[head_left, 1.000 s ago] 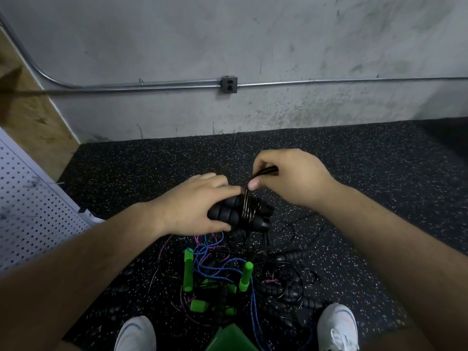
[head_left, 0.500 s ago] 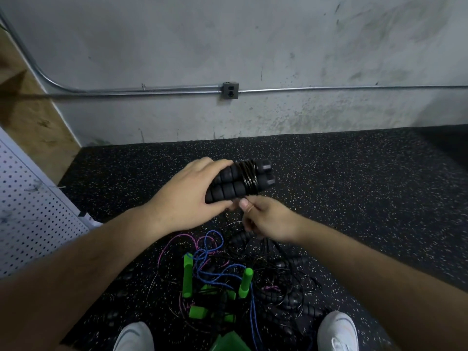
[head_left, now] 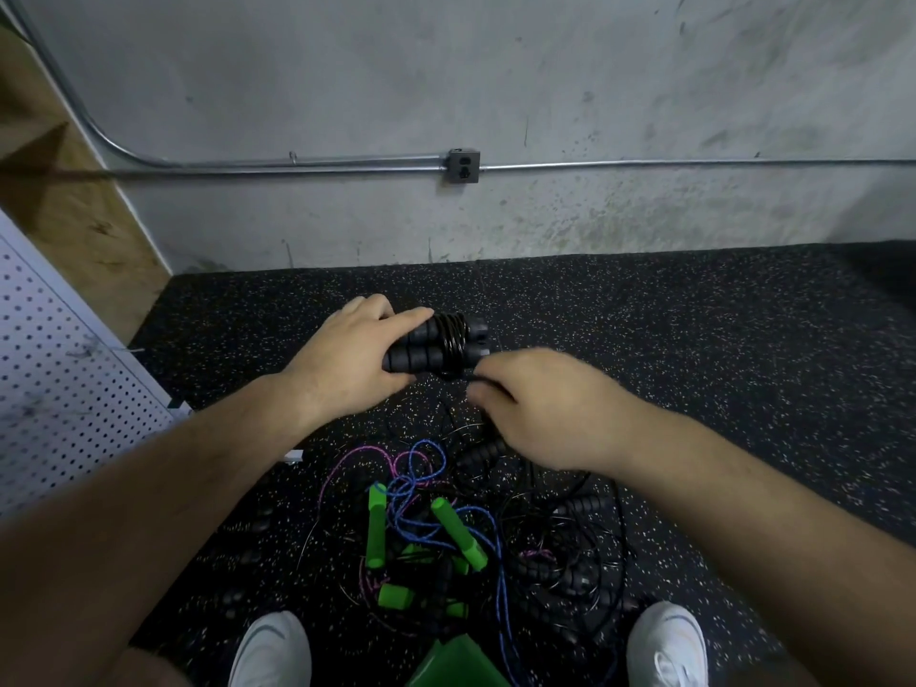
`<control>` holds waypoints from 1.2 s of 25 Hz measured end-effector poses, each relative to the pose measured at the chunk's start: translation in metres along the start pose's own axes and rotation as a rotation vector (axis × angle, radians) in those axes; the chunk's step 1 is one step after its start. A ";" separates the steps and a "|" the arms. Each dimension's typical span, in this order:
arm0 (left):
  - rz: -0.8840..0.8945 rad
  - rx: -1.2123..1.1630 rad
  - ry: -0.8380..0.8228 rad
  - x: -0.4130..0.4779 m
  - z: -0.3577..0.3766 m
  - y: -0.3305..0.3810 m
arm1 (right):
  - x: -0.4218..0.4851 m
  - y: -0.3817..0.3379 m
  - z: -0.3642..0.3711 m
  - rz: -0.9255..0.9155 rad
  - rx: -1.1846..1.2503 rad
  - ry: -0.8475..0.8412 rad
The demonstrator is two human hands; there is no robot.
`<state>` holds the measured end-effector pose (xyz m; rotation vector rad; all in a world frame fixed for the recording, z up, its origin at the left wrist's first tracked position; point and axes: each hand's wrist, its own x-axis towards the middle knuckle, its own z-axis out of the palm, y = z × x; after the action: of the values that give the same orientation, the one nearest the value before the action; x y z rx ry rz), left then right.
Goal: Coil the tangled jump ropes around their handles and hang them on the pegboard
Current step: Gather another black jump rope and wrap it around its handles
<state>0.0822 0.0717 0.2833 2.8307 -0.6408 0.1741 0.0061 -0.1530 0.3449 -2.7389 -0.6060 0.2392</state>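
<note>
My left hand (head_left: 347, 361) grips a pair of black ribbed jump rope handles (head_left: 426, 347) held side by side above the floor, with several turns of black cord (head_left: 453, 337) wound round them near their right ends. My right hand (head_left: 543, 411) sits just below and right of the handles, fingers curled round the loose black cord. On the floor beneath lies a tangled pile of ropes: green handles (head_left: 375, 525), blue cord (head_left: 426, 493), pink cord (head_left: 357, 456) and more black handles (head_left: 483, 451). A white pegboard (head_left: 54, 389) leans at the left edge.
Speckled black rubber flooring (head_left: 694, 339) runs to a grey concrete wall with a metal conduit and an outlet box (head_left: 463, 166). My two white shoes (head_left: 270, 652) flank the pile. A green object (head_left: 456, 664) lies at the bottom edge. Wooden boarding (head_left: 59, 200) stands behind the pegboard.
My right hand went from above the handles down under them, then out to their right, carrying the cord round. My left hand raised the handles slightly and held them.
</note>
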 end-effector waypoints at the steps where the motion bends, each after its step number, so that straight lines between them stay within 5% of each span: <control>1: 0.038 0.005 -0.016 0.000 0.001 0.002 | -0.001 0.002 -0.004 -0.024 -0.106 0.099; 5: 0.219 -0.044 -0.112 -0.004 0.003 0.020 | 0.009 0.025 -0.015 -0.059 -0.206 0.312; 10: 0.333 -0.148 -0.168 -0.013 0.001 0.049 | 0.017 0.063 -0.015 -0.027 -0.035 0.276; 16: 0.269 -0.373 -0.099 -0.023 -0.016 0.069 | 0.015 0.090 0.012 0.109 0.857 0.030; 26: 0.024 -0.181 0.098 -0.002 -0.004 0.035 | 0.001 0.015 0.057 0.231 0.701 -0.191; 30: -0.005 -0.048 0.074 0.001 0.001 0.018 | -0.009 -0.009 0.043 0.120 0.387 -0.215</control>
<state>0.0755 0.0551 0.2862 2.7649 -0.6143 0.2570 -0.0150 -0.1368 0.3086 -2.3909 -0.3981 0.6173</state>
